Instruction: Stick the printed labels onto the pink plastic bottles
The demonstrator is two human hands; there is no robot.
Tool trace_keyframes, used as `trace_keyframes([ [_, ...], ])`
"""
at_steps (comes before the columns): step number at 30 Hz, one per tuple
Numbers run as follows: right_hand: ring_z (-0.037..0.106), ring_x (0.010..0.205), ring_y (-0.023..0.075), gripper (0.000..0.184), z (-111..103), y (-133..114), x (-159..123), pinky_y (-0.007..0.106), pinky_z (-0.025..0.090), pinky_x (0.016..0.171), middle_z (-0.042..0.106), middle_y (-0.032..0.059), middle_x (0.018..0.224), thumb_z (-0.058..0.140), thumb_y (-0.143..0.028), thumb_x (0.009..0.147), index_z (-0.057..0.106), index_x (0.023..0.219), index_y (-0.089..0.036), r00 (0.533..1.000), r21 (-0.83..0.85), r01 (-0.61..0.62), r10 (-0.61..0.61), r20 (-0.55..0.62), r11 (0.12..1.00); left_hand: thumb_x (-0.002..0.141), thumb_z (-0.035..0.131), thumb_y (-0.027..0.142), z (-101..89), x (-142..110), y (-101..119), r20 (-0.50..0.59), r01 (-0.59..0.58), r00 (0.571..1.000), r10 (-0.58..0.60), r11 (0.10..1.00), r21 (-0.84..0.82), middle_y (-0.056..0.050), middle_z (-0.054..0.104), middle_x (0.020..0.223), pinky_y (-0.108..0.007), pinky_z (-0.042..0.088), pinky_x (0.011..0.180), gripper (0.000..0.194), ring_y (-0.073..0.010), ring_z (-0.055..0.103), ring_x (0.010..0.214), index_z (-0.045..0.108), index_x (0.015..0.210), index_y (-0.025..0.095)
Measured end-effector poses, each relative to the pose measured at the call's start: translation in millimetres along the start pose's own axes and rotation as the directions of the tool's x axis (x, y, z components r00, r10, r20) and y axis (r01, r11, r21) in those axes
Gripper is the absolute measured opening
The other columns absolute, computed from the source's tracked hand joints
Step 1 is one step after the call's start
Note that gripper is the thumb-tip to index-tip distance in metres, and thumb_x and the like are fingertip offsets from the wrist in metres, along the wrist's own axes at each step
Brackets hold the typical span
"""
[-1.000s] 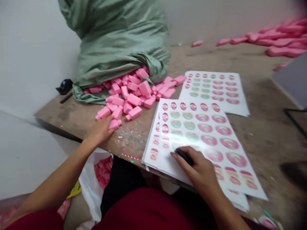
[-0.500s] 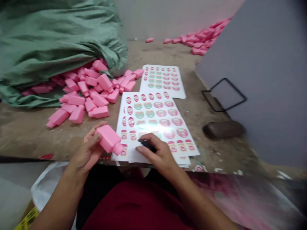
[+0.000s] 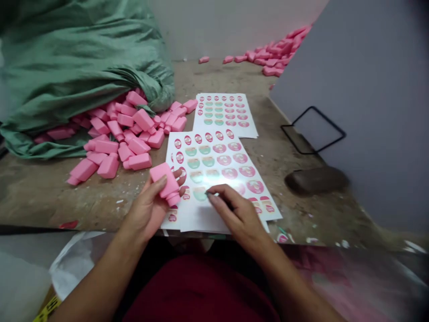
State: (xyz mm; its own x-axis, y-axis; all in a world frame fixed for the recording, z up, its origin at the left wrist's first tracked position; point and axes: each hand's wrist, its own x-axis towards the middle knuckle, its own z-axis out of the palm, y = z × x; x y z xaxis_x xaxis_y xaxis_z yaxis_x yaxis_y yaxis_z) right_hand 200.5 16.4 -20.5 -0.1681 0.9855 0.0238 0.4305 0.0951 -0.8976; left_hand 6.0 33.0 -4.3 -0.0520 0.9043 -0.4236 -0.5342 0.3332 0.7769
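Observation:
My left hand (image 3: 147, 208) is closed round a pink plastic bottle (image 3: 165, 182), holding it tilted above the near left edge of a sticker sheet (image 3: 214, 172). My right hand (image 3: 234, 212) rests on that sheet, its fingers pinched around a thin dark tool whose tip touches a green round sticker (image 3: 200, 193). The sheet carries rows of pink, green and red labels and lies on a stack of similar sheets. A pile of pink bottles (image 3: 124, 134) spills from a green sack (image 3: 77, 67) at the left.
A second sticker sheet (image 3: 225, 114) lies farther back. A grey board (image 3: 368, 103) with a black wire frame (image 3: 313, 129) stands at the right, a dark stone-like lump (image 3: 317, 179) before it. More pink bottles (image 3: 275, 56) lie at the back. A white plastic bag (image 3: 73, 264) hangs below the table edge.
My left hand picked a pink bottle from the pile and brought it over to the sticker sheet. My right hand slid up the sheet to the green sticker. The camera swung right.

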Motion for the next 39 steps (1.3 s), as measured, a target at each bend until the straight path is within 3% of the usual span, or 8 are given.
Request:
trace_keyframes([
  [5, 0.054, 0.054, 0.0148, 0.023, 0, 12, 24, 0.027, 0.035, 0.056, 0.062, -0.0029, 0.061, 0.049, -0.040, 0.090, 0.065, 0.092, -0.024, 1.000, -0.319, 0.007, -0.004, 0.011, 0.948, 0.088, 0.060, 0.022, 10.2, 34, 9, 0.054, -0.093, 0.994, 0.096, 0.994, -0.050, -0.011, 0.071, 0.113, -0.042, 0.051, 0.103, 0.035, -0.0231, 0.067, 0.109, 0.057, 0.122, 0.017],
  [9, 0.055, 0.053, 0.0160, 0.016, 14, 12, 37, 0.027, 0.032, 0.057, 0.066, -0.0031, 0.062, 0.051, -0.038, 0.089, 0.061, 0.088, -0.025, 0.998, -0.423, 0.036, -0.010, 0.064, 0.906, 0.088, 0.060, 0.021, 8.6, 55, 5, 0.133, 0.024, 0.991, -0.016, 0.998, -0.060, -0.013, 0.072, 0.109, -0.047, 0.049, 0.104, 0.032, -0.0261, 0.066, 0.112, 0.057, 0.119, 0.014],
  [14, 0.057, 0.056, 0.0181, 0.013, 25, 14, 45, 0.029, 0.030, 0.060, 0.071, -0.0019, 0.066, 0.051, -0.035, 0.091, 0.059, 0.089, -0.026, 0.995, -0.524, 0.070, -0.026, 0.092, 0.849, 0.089, 0.059, 0.018, -2.9, 68, -6, 0.158, 0.117, 0.982, -0.100, 0.988, -0.102, -0.014, 0.071, 0.110, -0.044, 0.050, 0.104, 0.032, -0.0258, 0.065, 0.115, 0.056, 0.120, 0.012],
  [21, 0.049, 0.050, 0.0145, 0.016, 30, 11, 49, 0.029, 0.028, 0.061, 0.068, -0.0024, 0.063, 0.047, -0.032, 0.093, 0.058, 0.083, -0.024, 0.990, -0.626, 0.142, -0.115, 0.084, 0.767, 0.093, 0.053, 0.015, -0.7, 64, -2, 0.123, 0.188, 0.978, -0.169, 0.967, -0.170, -0.012, 0.073, 0.098, -0.034, 0.053, 0.093, 0.027, -0.0201, 0.069, 0.099, 0.057, 0.119, 0.010],
  [28, 0.047, 0.050, 0.0147, 0.014, 32, 8, 49, 0.029, 0.025, 0.062, 0.068, -0.0022, 0.062, 0.049, -0.027, 0.092, 0.058, 0.081, -0.023, 0.989, -0.685, 0.145, -0.122, 0.082, 0.714, 0.093, 0.053, 0.011, 1.8, 61, 1, 0.113, 0.191, 0.979, -0.170, 0.960, -0.205, -0.012, 0.074, 0.096, -0.033, 0.049, 0.097, 0.025, -0.0178, 0.069, 0.094, 0.058, 0.117, 0.010],
  [35, 0.051, 0.052, 0.0165, 0.013, 33, 8, 53, 0.029, 0.026, 0.058, 0.069, -0.0012, 0.065, 0.050, -0.029, 0.090, 0.059, 0.083, -0.024, 0.995, -0.662, 0.100, -0.061, 0.082, 0.743, 0.091, 0.054, 0.010, 2.2, 61, -3, 0.111, 0.192, 0.979, -0.172, 0.962, -0.196, -0.013, 0.073, 0.096, -0.032, 0.049, 0.095, 0.022, -0.0176, 0.068, 0.092, 0.061, 0.112, 0.009],
  [39, 0.054, 0.054, 0.0173, 0.015, 31, 12, 52, 0.028, 0.028, 0.057, 0.068, -0.0024, 0.064, 0.051, -0.035, 0.090, 0.060, 0.085, -0.024, 0.995, -0.595, 0.044, 0.015, 0.094, 0.802, 0.092, 0.054, 0.011, 1.3, 62, -2, 0.107, 0.196, 0.978, -0.177, 0.960, -0.200, -0.014, 0.073, 0.096, -0.030, 0.051, 0.087, 0.025, -0.0187, 0.068, 0.092, 0.059, 0.116, 0.008],
])
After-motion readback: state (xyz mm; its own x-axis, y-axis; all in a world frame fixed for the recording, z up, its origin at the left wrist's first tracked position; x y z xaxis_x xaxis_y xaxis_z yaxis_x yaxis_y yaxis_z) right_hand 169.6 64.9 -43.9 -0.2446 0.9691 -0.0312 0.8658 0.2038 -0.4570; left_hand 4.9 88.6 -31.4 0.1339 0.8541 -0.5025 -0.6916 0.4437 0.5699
